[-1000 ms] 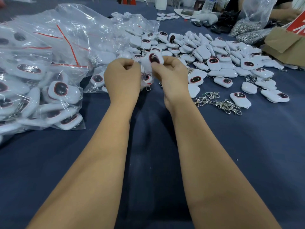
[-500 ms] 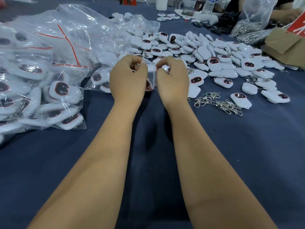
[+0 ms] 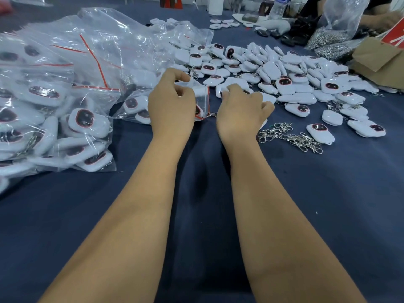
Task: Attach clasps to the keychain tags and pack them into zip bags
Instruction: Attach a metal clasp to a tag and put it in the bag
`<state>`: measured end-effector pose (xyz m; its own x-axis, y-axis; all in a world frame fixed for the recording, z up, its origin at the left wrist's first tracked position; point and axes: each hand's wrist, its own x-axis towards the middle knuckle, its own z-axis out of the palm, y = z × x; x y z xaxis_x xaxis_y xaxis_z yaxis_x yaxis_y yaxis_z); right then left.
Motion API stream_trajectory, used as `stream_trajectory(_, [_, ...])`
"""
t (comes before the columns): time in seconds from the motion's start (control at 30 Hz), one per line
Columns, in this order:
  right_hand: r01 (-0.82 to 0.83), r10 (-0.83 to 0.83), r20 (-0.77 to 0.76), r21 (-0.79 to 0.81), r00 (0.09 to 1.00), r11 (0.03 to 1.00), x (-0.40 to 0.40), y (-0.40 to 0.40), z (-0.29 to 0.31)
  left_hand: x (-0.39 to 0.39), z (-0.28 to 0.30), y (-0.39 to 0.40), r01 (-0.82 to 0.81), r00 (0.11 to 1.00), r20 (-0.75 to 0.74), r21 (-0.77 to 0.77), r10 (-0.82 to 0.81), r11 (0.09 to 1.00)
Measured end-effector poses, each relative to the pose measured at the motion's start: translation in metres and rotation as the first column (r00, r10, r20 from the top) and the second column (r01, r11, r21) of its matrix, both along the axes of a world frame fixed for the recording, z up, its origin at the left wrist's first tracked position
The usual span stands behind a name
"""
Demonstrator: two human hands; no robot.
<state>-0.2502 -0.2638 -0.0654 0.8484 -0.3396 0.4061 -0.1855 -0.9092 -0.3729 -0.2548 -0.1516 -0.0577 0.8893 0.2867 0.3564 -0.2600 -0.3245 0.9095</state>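
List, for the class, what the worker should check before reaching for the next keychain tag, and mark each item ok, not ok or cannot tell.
1. Small zip bag sealed: cannot tell; its red strip edge shows, the closure does not.
2. Bag released: cannot tell; left hand hangs over it with curled fingers, grip hidden.
3. Right hand free: cannot tell; its fingertips sit among the loose tags, hidden.
4. Loose tags within reach: ok, heaped just beyond the right hand.
5. Clasps available: ok, a small pile lies on the cloth to the right.
6. Packed bags out of the way: ok, stacked at left.
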Motion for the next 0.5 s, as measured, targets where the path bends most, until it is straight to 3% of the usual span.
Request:
stream_trajectory(0.07, [-0.038,0.033,0.066,0.072,0.997,0.997,0.002,0.001,0.003,0.002,0.000,-0.001,0.026,1.000,-0.009,0.011,-0.026,1.000])
stream_trajectory(0.13, [-0.123,0.081,0.143,0.320,0.986,0.939,0.001,0.004,0.005,0.005,-0.001,-0.001,0.058,0.997,-0.055,-0.007,-0.058,0.998])
stream_trajectory(0.23, [-0.240,0.045,0.277,0.726,0.960,0.645,0.000,0.009,0.009,0.006,-0.003,-0.001,0.058,0.994,-0.098,0.017,-0.056,0.998])
stream_trajectory(0.37, [-0.300,0.039,0.300,0.922,0.953,0.243,0.002,0.009,0.011,0.009,-0.004,0.000,0.014,0.992,-0.121,-0.055,-0.021,0.998])
stream_trajectory(0.43, [-0.296,0.041,0.293,0.947,0.955,0.122,0.003,0.008,0.011,0.010,-0.004,0.001,0.006,0.993,-0.122,-0.046,-0.011,0.999])
stream_trajectory(0.5, [-0.297,0.053,0.293,0.950,0.955,0.093,0.003,0.008,0.011,0.008,-0.004,0.001,0.015,0.993,-0.114,-0.026,-0.018,1.000])
